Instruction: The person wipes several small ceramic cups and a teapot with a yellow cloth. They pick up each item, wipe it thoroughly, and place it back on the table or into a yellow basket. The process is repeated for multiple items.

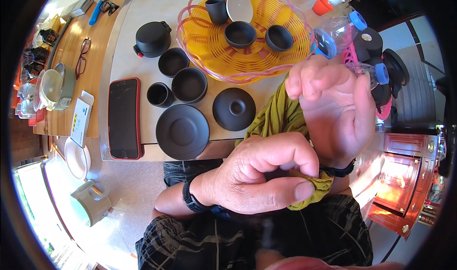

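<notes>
My left hand pinches a bunched end of an olive-yellow cloth between thumb and fingers, above my lap. The rest of the cloth lies over the table edge, partly hidden behind both hands. My right hand is raised palm towards me, its fingers curled and apart from the thumb, with nothing visible in it. Nearest to the hands on the table are a black lid with a round knob and a black saucer. Beyond them are two black bowls and a small black cup.
A yellow woven plastic basket holds black cups, bowls and a white oval piece. A red-cased phone lies at the table's left edge, near a round black case. Clear plastic bottles stand right. Glasses rest on a wooden counter.
</notes>
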A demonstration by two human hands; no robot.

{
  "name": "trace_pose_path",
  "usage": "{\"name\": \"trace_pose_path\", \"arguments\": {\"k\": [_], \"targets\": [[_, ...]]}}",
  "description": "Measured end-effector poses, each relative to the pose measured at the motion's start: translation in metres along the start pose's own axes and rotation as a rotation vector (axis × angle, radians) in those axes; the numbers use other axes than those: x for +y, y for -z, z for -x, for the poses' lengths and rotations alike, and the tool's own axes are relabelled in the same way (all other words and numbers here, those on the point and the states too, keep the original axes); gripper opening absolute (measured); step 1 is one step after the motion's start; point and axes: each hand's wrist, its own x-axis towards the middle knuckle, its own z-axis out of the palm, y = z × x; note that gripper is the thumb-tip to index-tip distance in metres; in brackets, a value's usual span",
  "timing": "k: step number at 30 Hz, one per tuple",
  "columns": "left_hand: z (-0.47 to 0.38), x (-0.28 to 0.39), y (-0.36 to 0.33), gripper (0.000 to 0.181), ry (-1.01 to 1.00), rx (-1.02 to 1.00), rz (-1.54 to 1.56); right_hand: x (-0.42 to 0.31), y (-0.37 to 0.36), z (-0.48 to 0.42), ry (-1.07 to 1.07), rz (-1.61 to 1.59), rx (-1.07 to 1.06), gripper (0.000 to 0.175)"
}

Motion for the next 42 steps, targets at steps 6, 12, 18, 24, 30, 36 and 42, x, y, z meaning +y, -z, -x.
{"name": "trace_pose_path", "arguments": {"k": [6,12,18,24,30,36,42], "targets": [[-0.007,-0.014,-0.012,0.010,-0.173,0.225,0.284,0.007,0.000,-0.008,0.154,0.837,0.257,0.015],[-0.013,-0.023,-0.017,0.008,-0.165,0.382,0.254,0.028,0.021,-0.024,0.223,1.535,0.097,0.021],[-0.007,-0.021,-0.011,0.008,0.034,0.290,0.048,0.031,0.023,-0.027,0.101,1.702,0.002,0.028],[-0.008,-0.026,-0.011,0.006,-0.101,0.381,0.042,0.033,0.021,-0.035,0.103,1.551,0.052,0.026],[-0.005,-0.026,-0.010,0.012,-0.344,0.470,0.121,0.008,0.013,-0.017,0.103,0.818,0.331,0.015],[-0.018,-0.037,-0.019,0.029,-0.757,0.805,-0.360,-0.032,0.010,0.031,0.059,0.234,0.215,0.026],[-0.042,-0.039,-0.033,0.035,-0.808,0.367,-1.487,-0.051,0.017,0.060,0.039,0.356,0.206,0.037]]}}
